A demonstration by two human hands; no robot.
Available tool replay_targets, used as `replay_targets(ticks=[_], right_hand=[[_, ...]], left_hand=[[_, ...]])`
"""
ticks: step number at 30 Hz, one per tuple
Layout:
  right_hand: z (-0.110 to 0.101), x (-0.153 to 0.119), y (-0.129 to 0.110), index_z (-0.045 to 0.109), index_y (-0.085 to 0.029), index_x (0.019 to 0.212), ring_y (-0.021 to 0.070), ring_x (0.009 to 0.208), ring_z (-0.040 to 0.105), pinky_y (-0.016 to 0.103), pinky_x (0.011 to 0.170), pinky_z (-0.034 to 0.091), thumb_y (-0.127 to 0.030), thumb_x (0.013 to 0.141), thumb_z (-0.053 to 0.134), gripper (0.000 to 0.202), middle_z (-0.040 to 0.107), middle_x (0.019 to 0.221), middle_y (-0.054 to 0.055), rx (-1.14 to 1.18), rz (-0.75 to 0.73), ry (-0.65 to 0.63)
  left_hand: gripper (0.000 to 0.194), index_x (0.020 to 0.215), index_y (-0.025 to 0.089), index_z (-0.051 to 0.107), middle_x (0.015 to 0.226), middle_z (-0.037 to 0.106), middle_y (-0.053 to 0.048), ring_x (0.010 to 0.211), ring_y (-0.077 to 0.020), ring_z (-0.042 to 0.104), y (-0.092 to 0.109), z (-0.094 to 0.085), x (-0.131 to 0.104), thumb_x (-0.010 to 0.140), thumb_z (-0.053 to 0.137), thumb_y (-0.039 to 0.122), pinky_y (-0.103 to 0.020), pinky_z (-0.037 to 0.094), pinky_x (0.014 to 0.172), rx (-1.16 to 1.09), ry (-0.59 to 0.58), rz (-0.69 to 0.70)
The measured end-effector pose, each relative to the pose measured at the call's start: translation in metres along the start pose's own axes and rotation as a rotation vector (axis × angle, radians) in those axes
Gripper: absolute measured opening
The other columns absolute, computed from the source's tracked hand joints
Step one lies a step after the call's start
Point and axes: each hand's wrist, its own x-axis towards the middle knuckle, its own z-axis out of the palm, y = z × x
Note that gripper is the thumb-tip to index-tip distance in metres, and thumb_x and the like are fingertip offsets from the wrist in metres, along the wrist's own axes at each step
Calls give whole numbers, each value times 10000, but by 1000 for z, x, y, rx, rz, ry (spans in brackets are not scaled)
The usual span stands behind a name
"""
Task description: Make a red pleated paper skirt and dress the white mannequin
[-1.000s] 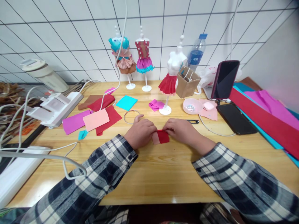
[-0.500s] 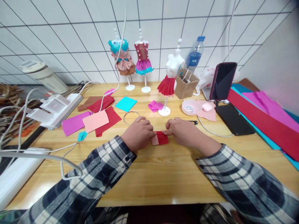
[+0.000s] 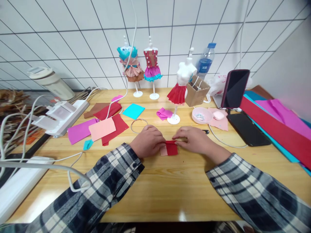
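Note:
A small red and pink piece of crepe paper lies on the table in front of me, with a narrow folded strip along its far edge. My left hand pinches the left end of that edge, fingers curled together. At the right end, the thumb and fingertips of my right hand close on the same fold. Just beyond stands a white dress form wearing a pleated red skirt. By its base sits a folded magenta paper. A black-handled tool shows partly behind my right hand.
Two dressed mannequins stand by the tiled wall. Paper pieces and a bracelet-like ring lie left. A pink dish of beads, a cardboard box, a phone and long paper strips are right. White cables cross the left side.
The view has shifted, so everything sits slightly lower and further right. Both hands stay on the paper's far edge; the fold there now stands out as a raised strip between the fingertips.

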Motion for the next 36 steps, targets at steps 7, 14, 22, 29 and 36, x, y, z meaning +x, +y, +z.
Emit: replay_targets(ticks=[7,14,22,29,36], right_hand=[[2,3,-1,741,-284,963,195,917,634,294,742,441,-357,850,627,176,707,960,15,-68,4,5],[3,4,-3,752,-263,923,188,908,640,288,737,442,-303,889,562,197,718,935,17,-61,27,11],[7,5,-8,739,-277,947,202,922,641,300,738,435,-384,866,609,187,722,964,18,-79,38,30],[9,9,-7,746,-279,925,188,861,648,282,686,408,-312,906,554,196,724,894,15,-113,72,23],[6,8,-5,736,-276,1003,177,857,660,279,707,435,-341,915,542,223,740,984,15,-2,136,86]], left_hand=[[251,1004,223,704,922,710,-42,929,-189,588,-4,8,3,941,460,224,-378,316,946,12,4,-53],[221,980,230,702,922,712,-28,914,-193,599,1,4,2,902,540,359,-403,301,964,-9,15,-80],[247,921,227,709,892,707,-34,903,-196,594,6,8,4,937,469,283,-443,273,973,39,23,-140],[250,919,220,703,921,689,-55,919,-213,595,7,10,5,931,476,325,-442,311,904,33,44,-203],[235,989,235,684,962,708,-59,942,-234,610,9,10,3,924,495,358,-525,270,972,29,139,-287]])
